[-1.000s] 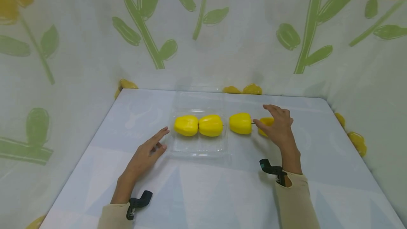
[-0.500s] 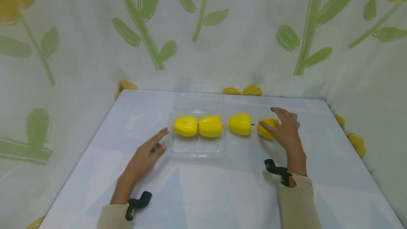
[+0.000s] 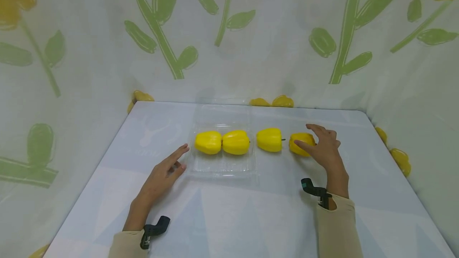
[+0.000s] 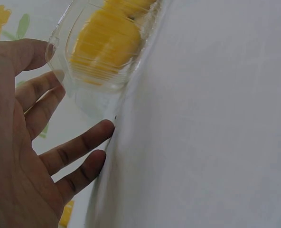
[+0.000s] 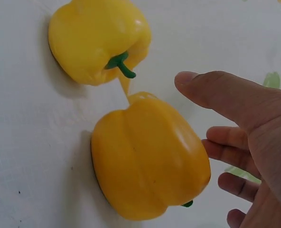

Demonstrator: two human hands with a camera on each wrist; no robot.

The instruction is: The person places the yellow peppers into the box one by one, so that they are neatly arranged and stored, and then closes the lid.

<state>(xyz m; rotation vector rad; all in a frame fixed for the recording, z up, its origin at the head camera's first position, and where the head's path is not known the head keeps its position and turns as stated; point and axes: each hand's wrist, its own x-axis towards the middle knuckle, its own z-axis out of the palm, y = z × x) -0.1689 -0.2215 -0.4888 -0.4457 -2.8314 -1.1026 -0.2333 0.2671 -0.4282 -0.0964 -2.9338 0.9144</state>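
Two yellow bell peppers, a left one (image 3: 208,142) and a right one (image 3: 235,142), lie end to end in an open clear plastic clamshell box (image 3: 223,167). Beside the box's right edge another yellow bell pepper (image 3: 269,139) lies on its side, its green stem pointing right. A deeper yellow bell pepper (image 5: 150,156) lies further right. My right hand (image 3: 326,150) hovers around it with thumb and fingers spread, the thumb overlapping it in the head view. At the box's left side my left hand (image 3: 161,178) has its fingers extended, with fingertips right at the clear rim (image 4: 60,52).
The box's clear lid (image 3: 223,110) stands folded back toward the rear. A pale, faintly patterned cloth covers the table (image 3: 229,218). Behind and at both sides hangs a flowered curtain (image 3: 272,51). Each wrist carries a black camera mount (image 3: 155,228).
My right hand has moved right, away from the pepper beside the box, to the deeper yellow pepper, which now shows more fully. The left hand has stayed in place.
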